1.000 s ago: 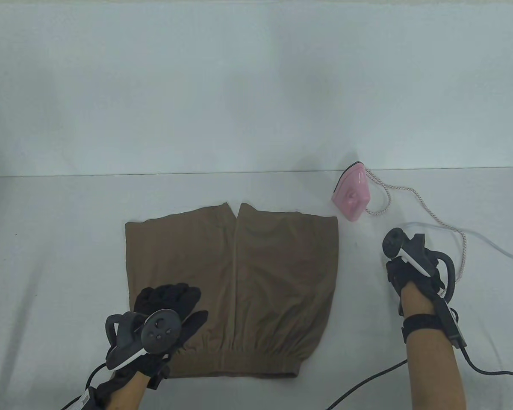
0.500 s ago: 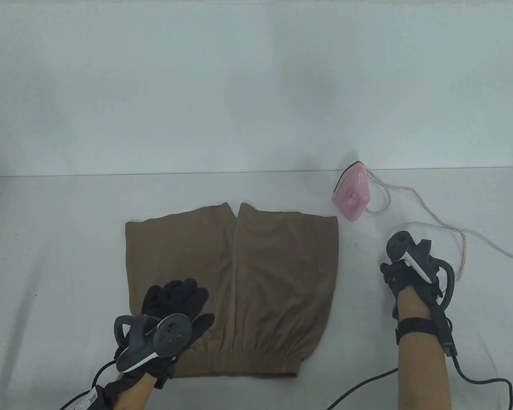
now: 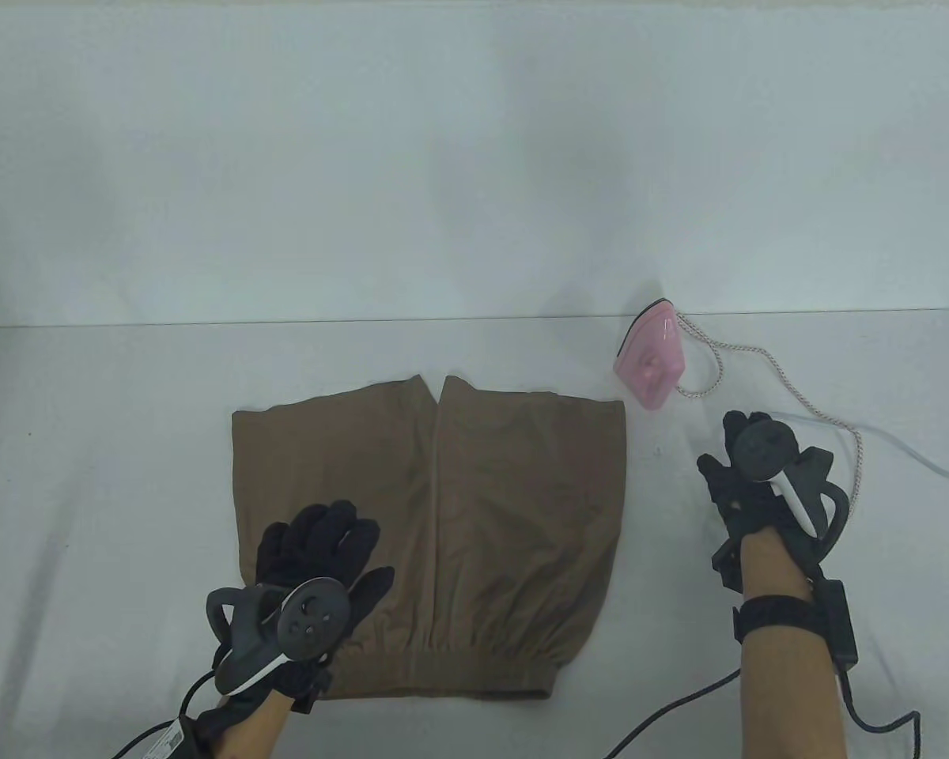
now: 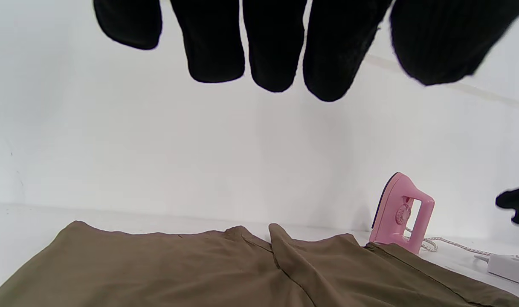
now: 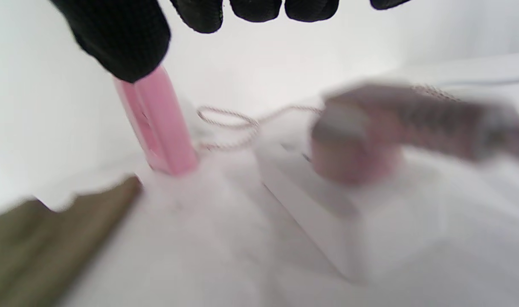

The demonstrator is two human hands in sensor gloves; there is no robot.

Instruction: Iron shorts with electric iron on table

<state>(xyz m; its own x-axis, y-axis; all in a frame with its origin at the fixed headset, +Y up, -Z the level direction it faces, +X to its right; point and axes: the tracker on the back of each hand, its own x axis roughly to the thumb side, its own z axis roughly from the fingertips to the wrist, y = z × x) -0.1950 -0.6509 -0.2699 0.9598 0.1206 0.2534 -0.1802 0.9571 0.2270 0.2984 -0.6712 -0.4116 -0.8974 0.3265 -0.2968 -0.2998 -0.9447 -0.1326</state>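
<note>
Shorts (image 3: 435, 538) lie flat; I spread my left hand (image 3: 316, 553) with straight fingers on the near leg to pin the cloth. Iron (image 3: 652, 357) stands on its heel just beyond my right hand (image 3: 747, 482), fingers apparently loose, holding nothing, positioned to take it

Both hands wear black knitted gloves. On the back of the left hand (image 3: 316, 553) sits a dark grey tracker (image 3: 285, 624) with a round, button-dotted face, a loop and a white stripe; a black cable and a white label (image 3: 166, 739) trail from that wrist. The right hand (image 3: 747, 494) carries a matching tracker (image 3: 783, 466), a black wrist strap (image 3: 775, 615), a black box (image 3: 838, 621) beside it and a black cable (image 3: 680, 704).
</note>
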